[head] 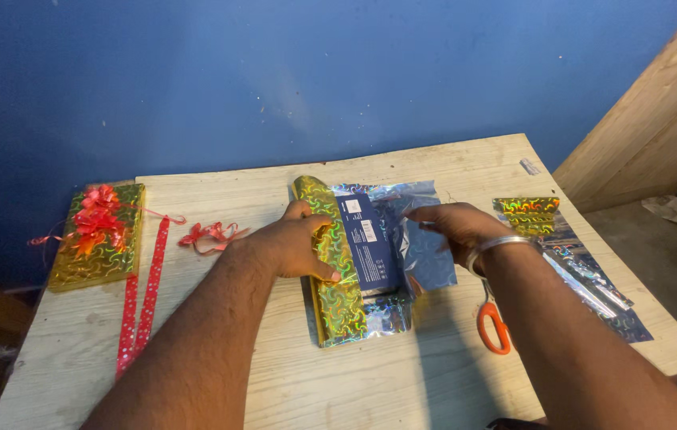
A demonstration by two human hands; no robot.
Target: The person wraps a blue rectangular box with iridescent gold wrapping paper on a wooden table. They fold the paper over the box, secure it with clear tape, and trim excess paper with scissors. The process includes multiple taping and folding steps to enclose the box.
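A pale wooden table (434,374) stands against a deep blue wall (275,72), with slanted timber boards (657,119) to the right. At the table's far left lies a wrapped gift (98,239) in gold holographic paper, topped by a red bow (98,213). Just beside it a red spotted ribbon (141,302) runs toward the near edge, and a small red ribbon curl (209,234) lies a little further right.

The left hand (295,243) presses flat, fingers spread, on the gold holographic wrapping paper (338,302) folded over a dark blue box (368,239) in the middle of the table. The silver underside of the sheet shows on the right of the box, and there the right hand (454,227), wearing a silver bangle (498,247), pinches the paper's edge between closed fingers.

Orange-handled scissors (494,322) lie partly under the right forearm. Further right, leftover strips of holographic paper (569,255) lie near the table's right edge.
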